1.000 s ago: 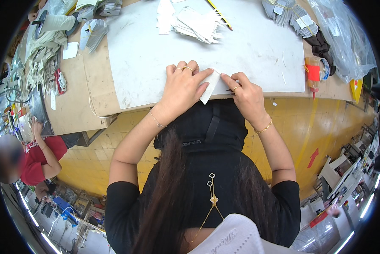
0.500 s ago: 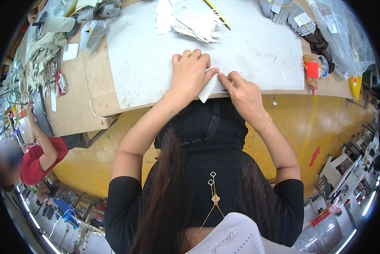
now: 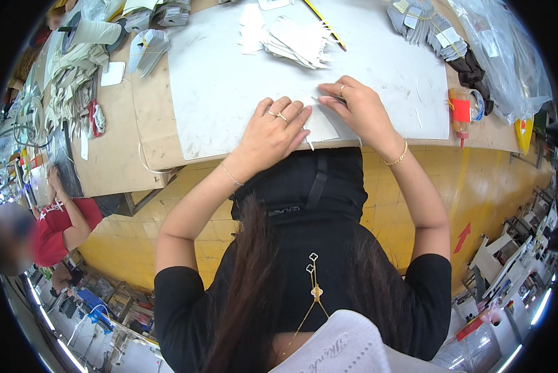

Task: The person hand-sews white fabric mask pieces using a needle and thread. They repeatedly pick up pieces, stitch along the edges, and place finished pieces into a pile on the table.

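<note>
My left hand (image 3: 276, 132) holds a pale, thin, wedge-shaped piece (image 3: 323, 126) by its left side at the front edge of the table; fingers close together, thumb at the near edge. A narrow pale strip (image 3: 310, 146) pokes out below that thumb. Over the piece's far right side, my right hand (image 3: 361, 107) pinches a slim dark tool (image 3: 337, 98), mostly hidden by the fingers, so its kind cannot be made out. Beyond both hands lies a loose stack of similar pale pieces (image 3: 297, 42).
Beside the stack rests a yellow-and-black pencil (image 3: 326, 26). Banded bundles (image 3: 149, 52) and a thread spool (image 3: 96, 33) stand left. At right are a red-labelled bottle (image 3: 460, 113), a tape roll (image 3: 476, 105) and clear plastic bags (image 3: 501, 53). A co-worker in red (image 3: 67, 230) works at left.
The piece, earlier tilted up and narrow between my hands, now lies flatter. My right hand has risen toward the far side; my left has lowered slightly. The view has shifted a little.
</note>
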A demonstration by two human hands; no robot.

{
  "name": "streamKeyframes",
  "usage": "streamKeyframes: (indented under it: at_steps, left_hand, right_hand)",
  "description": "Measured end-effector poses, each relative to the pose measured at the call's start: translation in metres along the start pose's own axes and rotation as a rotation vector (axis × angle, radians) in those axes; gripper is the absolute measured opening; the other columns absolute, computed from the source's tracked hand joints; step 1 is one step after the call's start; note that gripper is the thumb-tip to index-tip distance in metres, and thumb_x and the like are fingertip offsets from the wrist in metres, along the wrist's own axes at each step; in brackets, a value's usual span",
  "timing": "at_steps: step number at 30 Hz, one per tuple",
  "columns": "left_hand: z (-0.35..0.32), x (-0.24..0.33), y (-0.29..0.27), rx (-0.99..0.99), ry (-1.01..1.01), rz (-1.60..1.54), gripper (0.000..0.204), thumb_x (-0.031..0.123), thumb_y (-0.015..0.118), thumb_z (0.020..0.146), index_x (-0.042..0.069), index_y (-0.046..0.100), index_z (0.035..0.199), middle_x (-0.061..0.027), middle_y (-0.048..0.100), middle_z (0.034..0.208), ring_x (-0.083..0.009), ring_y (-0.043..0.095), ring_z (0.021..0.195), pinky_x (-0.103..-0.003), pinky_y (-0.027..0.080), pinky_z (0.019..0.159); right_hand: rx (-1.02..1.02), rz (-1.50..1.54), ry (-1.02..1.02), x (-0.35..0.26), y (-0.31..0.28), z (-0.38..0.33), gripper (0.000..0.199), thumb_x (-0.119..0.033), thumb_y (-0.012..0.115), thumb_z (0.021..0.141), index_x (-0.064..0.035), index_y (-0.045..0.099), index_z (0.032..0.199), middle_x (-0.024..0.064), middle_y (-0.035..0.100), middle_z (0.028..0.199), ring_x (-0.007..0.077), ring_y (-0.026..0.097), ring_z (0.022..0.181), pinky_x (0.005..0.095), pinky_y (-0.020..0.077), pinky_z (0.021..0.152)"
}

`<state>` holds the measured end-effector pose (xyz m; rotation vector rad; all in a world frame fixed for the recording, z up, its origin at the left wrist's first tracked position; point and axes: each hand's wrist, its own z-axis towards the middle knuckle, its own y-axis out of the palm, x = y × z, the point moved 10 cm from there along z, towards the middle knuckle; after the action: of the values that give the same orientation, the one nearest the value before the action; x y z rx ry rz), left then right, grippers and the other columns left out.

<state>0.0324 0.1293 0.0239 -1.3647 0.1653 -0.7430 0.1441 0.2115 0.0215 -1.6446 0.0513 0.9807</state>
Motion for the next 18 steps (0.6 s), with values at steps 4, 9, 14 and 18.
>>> streamKeyframes:
  at_steps: [4, 9, 14, 18]
  left_hand:
    - [-0.002, 0.001, 0.003, 0.033, -0.045, -0.016, 0.042, 0.025, 0.075, 0.088, 0.006, 0.067, 0.124, -0.0079, 0.06, 0.134, -0.025, 0.055, 0.122, -0.042, 0.041, 0.099]
    - [-0.001, 0.0, 0.0, 0.044, -0.033, -0.018, 0.042, 0.025, 0.075, 0.087, 0.006, 0.067, 0.123, -0.0073, 0.061, 0.134, -0.0249, 0.055, 0.122, -0.043, 0.04, 0.1]
    - [0.002, 0.002, -0.001, 0.022, -0.05, -0.012, 0.042, 0.024, 0.075, 0.085, 0.006, 0.067, 0.121, -0.0076, 0.061, 0.133, -0.0255, 0.055, 0.122, -0.043, 0.041, 0.1]
    - [0.005, 0.002, -0.001, 0.012, -0.059, -0.01, 0.041, 0.024, 0.075, 0.084, 0.005, 0.066, 0.12, -0.0083, 0.062, 0.131, -0.0258, 0.056, 0.122, -0.043, 0.042, 0.1]
  right_hand:
    - [-0.219, 0.257, 0.492, 0.026, 0.016, -0.02, 0.024, -0.023, 0.072, 0.096, -0.0028, 0.079, 0.108, 0.0092, 0.071, 0.087, 0.0181, 0.066, 0.071, 0.0282, 0.0511, 0.062]
    - [-0.016, 0.016, 0.215, -0.002, 0.008, -0.017, 0.018, -0.017, 0.073, 0.092, -0.0061, 0.079, 0.105, 0.0072, 0.068, 0.084, 0.0218, 0.066, 0.066, 0.0329, 0.0529, 0.06]
    - [0.082, -0.219, 0.035, -0.022, 0.01, -0.038, 0.024, -0.011, 0.069, 0.088, -0.0092, 0.077, 0.111, 0.0055, 0.063, 0.089, 0.0251, 0.069, 0.068, 0.036, 0.0552, 0.059]
    - [0.094, -0.345, -0.055, -0.034, 0.014, -0.05, 0.033, -0.005, 0.067, 0.085, -0.0098, 0.076, 0.117, 0.003, 0.06, 0.091, 0.0192, 0.066, 0.064, 0.032, 0.0532, 0.056]
